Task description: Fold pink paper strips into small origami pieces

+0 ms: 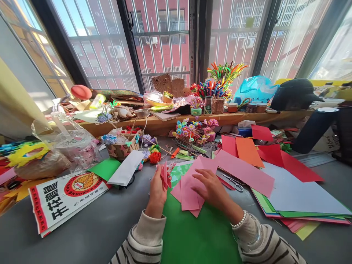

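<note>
My left hand [157, 192] is closed around a small folded piece of pink paper [165, 175], held upright above the table. To its right, my right hand [213, 189] has its fingers spread over several pink paper sheets [189, 198]; whether the fingertips touch them I cannot tell. The sheets overlap one another on a glossy green mat [198, 234]. A longer pink strip of paper [244, 172] lies to the right of my right hand. Beside that strip rest scissors [233, 181] with pale handles.
Stacked coloured sheets [305, 196] lie at the right, with red and orange paper [249, 151] behind. At the left are a printed paper bag [68, 201], white folded paper [126, 168] and a clear plastic cup [75, 146]. A cluttered ledge [165, 126] runs below the windows.
</note>
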`<action>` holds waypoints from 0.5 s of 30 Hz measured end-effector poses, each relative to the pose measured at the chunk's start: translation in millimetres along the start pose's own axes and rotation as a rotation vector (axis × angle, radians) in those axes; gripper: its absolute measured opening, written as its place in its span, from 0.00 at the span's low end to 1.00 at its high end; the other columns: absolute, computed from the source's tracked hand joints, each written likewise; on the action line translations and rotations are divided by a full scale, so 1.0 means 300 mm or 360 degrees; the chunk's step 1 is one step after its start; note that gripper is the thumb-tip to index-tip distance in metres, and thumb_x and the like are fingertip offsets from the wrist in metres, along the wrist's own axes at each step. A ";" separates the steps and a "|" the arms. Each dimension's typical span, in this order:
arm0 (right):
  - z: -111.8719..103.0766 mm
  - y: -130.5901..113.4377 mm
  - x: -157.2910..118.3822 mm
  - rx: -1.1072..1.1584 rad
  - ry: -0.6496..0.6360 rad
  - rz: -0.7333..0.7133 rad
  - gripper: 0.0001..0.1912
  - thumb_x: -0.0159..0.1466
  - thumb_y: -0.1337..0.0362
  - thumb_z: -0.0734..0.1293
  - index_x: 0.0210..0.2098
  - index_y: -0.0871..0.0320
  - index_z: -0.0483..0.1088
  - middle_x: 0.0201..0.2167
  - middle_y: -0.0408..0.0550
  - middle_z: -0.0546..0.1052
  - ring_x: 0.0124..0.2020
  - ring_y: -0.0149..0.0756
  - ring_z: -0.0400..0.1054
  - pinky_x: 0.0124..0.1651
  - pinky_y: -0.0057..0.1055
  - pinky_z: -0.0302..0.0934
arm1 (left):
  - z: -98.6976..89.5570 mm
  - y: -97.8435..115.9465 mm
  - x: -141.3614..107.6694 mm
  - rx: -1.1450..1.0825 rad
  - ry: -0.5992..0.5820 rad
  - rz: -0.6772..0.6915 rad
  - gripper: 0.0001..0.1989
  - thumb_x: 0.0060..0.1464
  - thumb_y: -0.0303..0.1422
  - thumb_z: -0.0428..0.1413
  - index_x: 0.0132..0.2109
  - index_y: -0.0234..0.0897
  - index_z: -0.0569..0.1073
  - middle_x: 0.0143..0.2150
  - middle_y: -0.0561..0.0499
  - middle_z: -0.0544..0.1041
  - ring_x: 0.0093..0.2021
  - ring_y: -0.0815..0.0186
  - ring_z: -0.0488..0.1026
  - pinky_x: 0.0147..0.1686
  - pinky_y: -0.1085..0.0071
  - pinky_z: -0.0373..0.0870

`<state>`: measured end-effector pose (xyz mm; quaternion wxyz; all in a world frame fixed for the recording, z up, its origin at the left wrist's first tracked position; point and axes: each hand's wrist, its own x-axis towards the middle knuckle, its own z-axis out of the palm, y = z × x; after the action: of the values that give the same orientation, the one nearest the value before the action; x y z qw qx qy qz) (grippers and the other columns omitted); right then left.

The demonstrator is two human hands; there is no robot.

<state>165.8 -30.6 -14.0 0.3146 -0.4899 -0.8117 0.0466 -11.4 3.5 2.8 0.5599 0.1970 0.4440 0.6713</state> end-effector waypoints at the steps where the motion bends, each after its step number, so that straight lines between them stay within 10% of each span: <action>1: 0.008 -0.005 -0.003 -0.0025 -0.0105 -0.0071 0.23 0.54 0.53 0.61 0.47 0.57 0.63 0.50 0.55 0.63 0.50 0.45 0.55 0.49 0.44 0.52 | -0.001 0.004 0.004 -0.0024 0.0032 0.0038 0.05 0.50 0.31 0.49 0.30 0.35 0.67 0.20 0.56 0.69 0.17 0.75 0.66 0.18 0.80 0.64; 6: 0.010 -0.011 0.004 0.0001 -0.0290 -0.0252 0.27 0.53 0.51 0.61 0.50 0.55 0.58 0.51 0.52 0.62 0.51 0.44 0.55 0.50 0.41 0.51 | -0.002 0.010 0.013 -0.0128 0.0039 0.0144 0.06 0.47 0.21 0.50 0.30 0.36 0.65 0.27 0.53 0.73 0.29 0.71 0.71 0.30 0.76 0.67; 11: -0.061 0.086 0.001 -0.0384 0.0263 0.0550 0.10 0.57 0.67 0.58 0.37 0.61 0.66 0.35 0.53 0.70 0.38 0.41 0.62 0.41 0.36 0.57 | 0.000 0.008 0.008 -0.0061 0.0078 0.0127 0.07 0.44 0.20 0.53 0.29 0.36 0.66 0.24 0.56 0.71 0.25 0.74 0.70 0.25 0.79 0.66; 15: -0.084 0.159 -0.034 -0.0639 -0.0016 0.0750 0.06 0.53 0.67 0.61 0.31 0.61 0.66 0.31 0.54 0.69 0.35 0.44 0.63 0.33 0.34 0.57 | 0.000 0.010 0.000 -0.0028 0.0164 0.0109 0.05 0.47 0.24 0.52 0.26 0.35 0.64 0.19 0.58 0.66 0.17 0.76 0.64 0.18 0.80 0.61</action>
<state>219.6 -20.3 -17.0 0.1880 -0.7168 -0.6703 -0.0406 -13.1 3.5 5.2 0.5146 0.1724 0.4594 0.7031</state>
